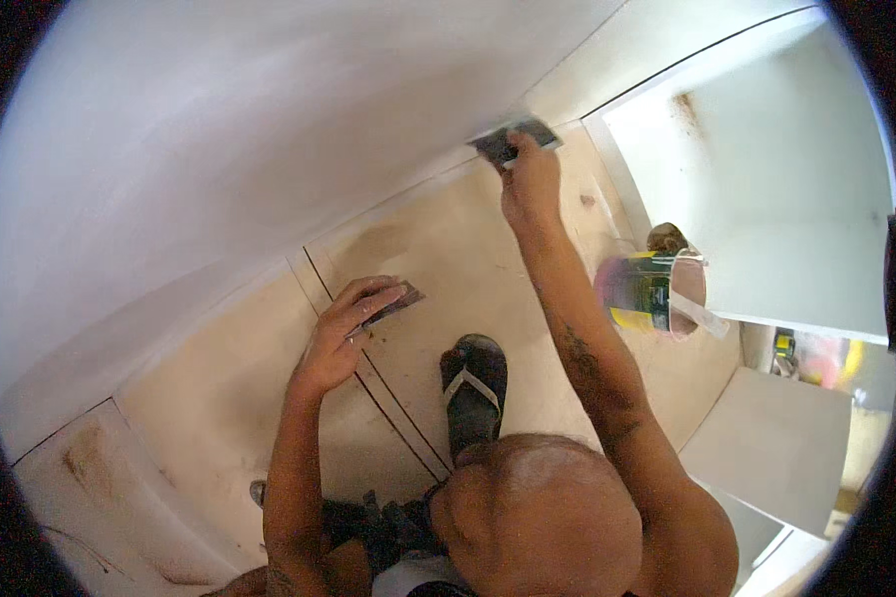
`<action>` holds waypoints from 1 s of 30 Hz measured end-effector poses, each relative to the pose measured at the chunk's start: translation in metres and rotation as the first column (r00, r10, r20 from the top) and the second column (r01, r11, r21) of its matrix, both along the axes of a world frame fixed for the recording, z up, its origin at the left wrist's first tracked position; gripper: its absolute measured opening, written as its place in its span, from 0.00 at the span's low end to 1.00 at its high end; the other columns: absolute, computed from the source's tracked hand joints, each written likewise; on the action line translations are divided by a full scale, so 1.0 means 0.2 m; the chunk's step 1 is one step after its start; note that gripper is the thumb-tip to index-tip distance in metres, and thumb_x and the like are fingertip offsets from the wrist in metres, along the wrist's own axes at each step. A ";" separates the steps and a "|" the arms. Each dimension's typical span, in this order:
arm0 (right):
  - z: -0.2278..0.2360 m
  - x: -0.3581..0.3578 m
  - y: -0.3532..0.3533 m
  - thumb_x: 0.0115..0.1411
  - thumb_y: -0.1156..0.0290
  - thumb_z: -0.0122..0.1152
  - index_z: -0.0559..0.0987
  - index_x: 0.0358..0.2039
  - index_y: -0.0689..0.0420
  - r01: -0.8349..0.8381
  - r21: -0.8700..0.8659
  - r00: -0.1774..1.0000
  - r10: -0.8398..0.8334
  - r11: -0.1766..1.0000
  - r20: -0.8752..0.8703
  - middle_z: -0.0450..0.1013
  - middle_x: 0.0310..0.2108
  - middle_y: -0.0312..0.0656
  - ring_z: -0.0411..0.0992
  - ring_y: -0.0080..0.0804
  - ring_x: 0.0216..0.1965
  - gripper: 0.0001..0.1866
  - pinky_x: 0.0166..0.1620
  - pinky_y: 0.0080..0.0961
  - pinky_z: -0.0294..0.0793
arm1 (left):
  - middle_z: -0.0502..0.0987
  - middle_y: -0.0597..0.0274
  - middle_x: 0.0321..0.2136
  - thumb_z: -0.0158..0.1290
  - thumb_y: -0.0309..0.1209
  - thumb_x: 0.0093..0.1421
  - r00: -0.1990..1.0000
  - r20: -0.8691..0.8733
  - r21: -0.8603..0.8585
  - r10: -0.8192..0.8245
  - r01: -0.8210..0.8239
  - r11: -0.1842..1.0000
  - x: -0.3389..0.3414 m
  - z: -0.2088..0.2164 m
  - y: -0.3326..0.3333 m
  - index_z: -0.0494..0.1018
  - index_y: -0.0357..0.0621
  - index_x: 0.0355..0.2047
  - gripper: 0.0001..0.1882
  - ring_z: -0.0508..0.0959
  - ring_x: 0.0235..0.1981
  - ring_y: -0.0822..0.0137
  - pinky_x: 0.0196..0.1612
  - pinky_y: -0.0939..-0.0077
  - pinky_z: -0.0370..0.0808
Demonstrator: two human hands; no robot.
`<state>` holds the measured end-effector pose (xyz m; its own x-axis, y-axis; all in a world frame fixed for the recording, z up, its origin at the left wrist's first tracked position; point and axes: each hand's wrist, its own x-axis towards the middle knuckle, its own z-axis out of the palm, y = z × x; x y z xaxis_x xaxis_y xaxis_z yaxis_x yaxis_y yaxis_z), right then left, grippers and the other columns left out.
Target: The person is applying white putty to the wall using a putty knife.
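Observation:
My right hand is stretched far forward and closed on a wide dark putty knife. Its blade lies at the foot of the pale wall, close to the corner; whether it presses on the wall, I cannot tell. Lower and to the left, my left hand grips a smaller dark scraper blade above the tan floor. Whitish smears mark the left fingers. Right of my right forearm stands a bucket with a dark and yellow label, a pale flat stick leaning at its mouth.
My foot in a dark flip-flop stands on the tan floor, beside dark seam lines. A white cabinet-like panel rises at the right. Behind the bucket sits a brown round object. A grey board lies lower right.

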<state>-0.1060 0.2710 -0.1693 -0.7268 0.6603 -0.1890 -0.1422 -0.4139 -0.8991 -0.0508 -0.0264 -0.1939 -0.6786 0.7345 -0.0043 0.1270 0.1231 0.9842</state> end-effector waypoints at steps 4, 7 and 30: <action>0.43 0.03 0.03 0.57 0.78 0.51 0.67 0.39 0.68 0.015 0.236 1.000 -0.011 0.972 -0.021 0.68 0.37 0.48 0.71 0.38 0.38 0.10 0.47 0.33 0.76 | 0.69 0.54 0.53 0.40 0.19 0.45 0.990 -0.140 0.088 -0.029 0.042 0.995 -0.02 -0.01 0.01 0.71 0.45 0.51 0.30 0.67 0.57 0.52 0.59 0.63 0.64; 0.78 0.05 0.00 0.58 0.76 0.52 0.68 0.38 0.72 -0.008 0.715 0.998 -0.034 0.699 0.045 0.69 0.37 0.50 0.72 0.38 0.39 0.12 0.48 0.33 0.75 | 0.69 0.53 0.52 0.40 0.22 0.50 0.995 -0.085 0.079 -0.056 0.063 0.995 -0.04 0.01 0.03 0.69 0.47 0.54 0.28 0.68 0.55 0.54 0.58 0.64 0.65; 0.66 0.58 -0.25 0.46 0.71 0.68 0.76 0.45 0.59 -0.819 0.443 0.558 0.689 0.365 0.463 0.70 0.48 0.47 0.68 0.49 0.48 0.23 0.54 0.36 0.65 | 0.77 0.55 0.38 0.49 0.41 0.61 0.329 0.888 0.460 -0.322 -0.645 0.610 0.04 0.50 0.39 0.70 0.38 0.46 0.20 0.78 0.38 0.60 0.46 0.64 0.75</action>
<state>0.0101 0.2218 -0.0377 -0.9718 -0.1413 -0.1890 0.1372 0.3134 -0.9396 -0.0432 0.0514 -0.0933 -0.6943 0.6693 -0.2647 -0.7162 -0.6786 0.1626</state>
